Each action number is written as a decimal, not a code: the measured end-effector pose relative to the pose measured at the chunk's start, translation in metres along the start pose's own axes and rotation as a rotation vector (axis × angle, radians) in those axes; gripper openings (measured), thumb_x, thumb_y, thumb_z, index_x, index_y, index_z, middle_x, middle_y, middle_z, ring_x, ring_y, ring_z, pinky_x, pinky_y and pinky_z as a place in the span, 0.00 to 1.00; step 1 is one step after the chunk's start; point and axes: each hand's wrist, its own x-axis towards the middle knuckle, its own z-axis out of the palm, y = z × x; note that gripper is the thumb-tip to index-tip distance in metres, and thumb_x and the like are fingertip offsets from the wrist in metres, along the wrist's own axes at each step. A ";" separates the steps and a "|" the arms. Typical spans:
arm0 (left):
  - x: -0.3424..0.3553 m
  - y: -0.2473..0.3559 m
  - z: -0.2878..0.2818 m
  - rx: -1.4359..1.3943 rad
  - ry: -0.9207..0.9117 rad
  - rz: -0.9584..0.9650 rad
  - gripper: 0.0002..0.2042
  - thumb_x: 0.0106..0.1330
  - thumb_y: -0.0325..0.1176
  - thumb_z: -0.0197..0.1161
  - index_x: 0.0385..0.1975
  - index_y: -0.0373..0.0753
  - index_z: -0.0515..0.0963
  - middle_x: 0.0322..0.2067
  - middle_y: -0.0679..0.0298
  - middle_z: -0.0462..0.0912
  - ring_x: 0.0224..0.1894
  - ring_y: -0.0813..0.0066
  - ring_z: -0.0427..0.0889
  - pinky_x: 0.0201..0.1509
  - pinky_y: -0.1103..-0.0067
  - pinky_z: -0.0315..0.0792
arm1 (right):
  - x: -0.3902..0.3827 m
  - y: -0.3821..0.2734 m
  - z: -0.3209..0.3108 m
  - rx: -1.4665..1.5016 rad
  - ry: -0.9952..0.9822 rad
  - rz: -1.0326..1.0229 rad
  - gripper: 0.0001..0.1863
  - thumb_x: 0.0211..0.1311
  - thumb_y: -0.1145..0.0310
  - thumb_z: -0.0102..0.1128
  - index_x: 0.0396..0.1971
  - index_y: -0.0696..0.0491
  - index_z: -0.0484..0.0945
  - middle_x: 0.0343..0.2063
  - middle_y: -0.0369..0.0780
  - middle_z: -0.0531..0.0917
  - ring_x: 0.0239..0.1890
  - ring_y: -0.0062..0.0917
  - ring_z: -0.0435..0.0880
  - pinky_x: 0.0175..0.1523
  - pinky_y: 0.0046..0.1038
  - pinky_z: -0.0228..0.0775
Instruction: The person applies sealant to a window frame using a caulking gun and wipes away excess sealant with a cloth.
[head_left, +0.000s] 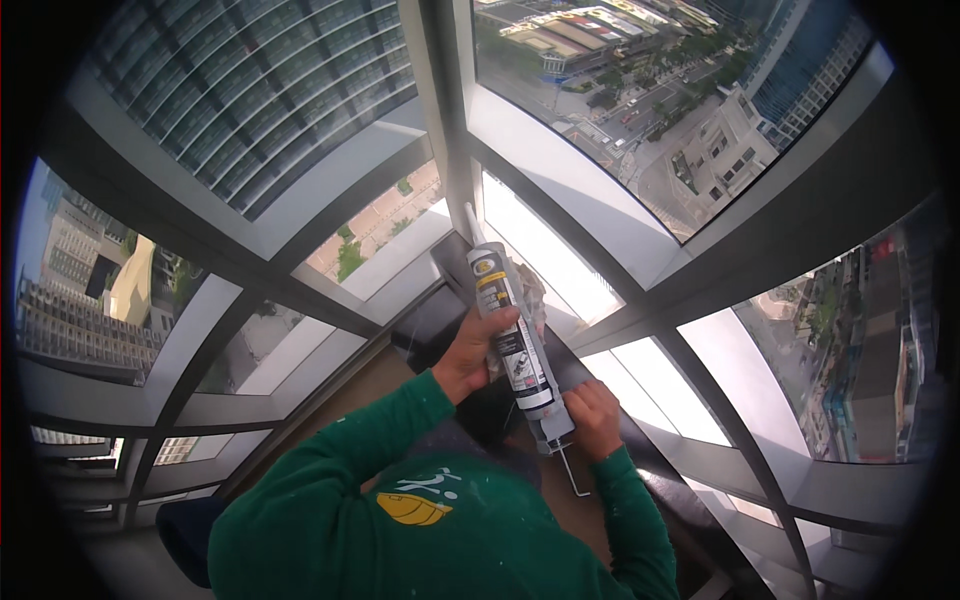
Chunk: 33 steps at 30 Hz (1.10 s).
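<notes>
A caulking gun (553, 428) loaded with a grey and white sealant cartridge (527, 375) points away from me, its pale nozzle (474, 225) toward the window corner. My left hand (476, 348) wraps round the middle of the cartridge, thumb on top. At the rear, my right hand (595, 415) is closed by the grip, which its fingers mostly hide. The bent metal rod (572, 475) sticks out of the back toward my body. Whether the nozzle tip touches the frame, I cannot tell. Something crumpled and brownish (532, 290) shows behind the cartridge; its kind is unclear.
Grey metal window frames (448, 110) meet in a corner ahead, with large glass panes (600, 120) on both sides. A glossy dark ledge (425, 325) runs below the corner. Buildings and a street lie far below outside.
</notes>
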 end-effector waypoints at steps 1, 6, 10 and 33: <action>0.000 0.003 0.004 0.035 -0.021 0.009 0.29 0.62 0.38 0.74 0.60 0.37 0.69 0.41 0.54 0.83 0.41 0.63 0.88 0.47 0.66 0.86 | -0.001 -0.001 0.001 -0.019 0.017 -0.015 0.07 0.47 0.73 0.62 0.29 0.53 0.78 0.28 0.38 0.79 0.36 0.34 0.82 0.46 0.35 0.76; -0.015 0.013 0.027 0.259 -0.146 0.114 0.37 0.53 0.31 0.79 0.64 0.39 0.66 0.45 0.56 0.82 0.44 0.65 0.87 0.50 0.66 0.84 | 0.002 -0.013 0.008 -0.057 -0.033 -0.102 0.18 0.52 0.74 0.61 0.46 0.54 0.79 0.48 0.43 0.81 0.58 0.39 0.79 0.71 0.47 0.65; -0.027 0.025 0.013 0.542 -0.170 0.185 0.45 0.48 0.30 0.83 0.67 0.37 0.63 0.51 0.59 0.82 0.51 0.68 0.85 0.58 0.70 0.81 | 0.023 -0.030 -0.026 0.057 -0.153 0.070 0.35 0.53 0.77 0.65 0.65 0.51 0.71 0.61 0.47 0.77 0.66 0.43 0.75 0.73 0.45 0.62; -0.048 0.059 -0.047 0.717 -0.343 -0.139 0.53 0.44 0.28 0.84 0.73 0.35 0.60 0.62 0.62 0.75 0.64 0.72 0.73 0.70 0.72 0.66 | 0.117 -0.050 -0.027 1.872 0.000 0.591 0.33 0.73 0.68 0.61 0.73 0.62 0.63 0.56 0.38 0.77 0.55 0.24 0.79 0.59 0.29 0.69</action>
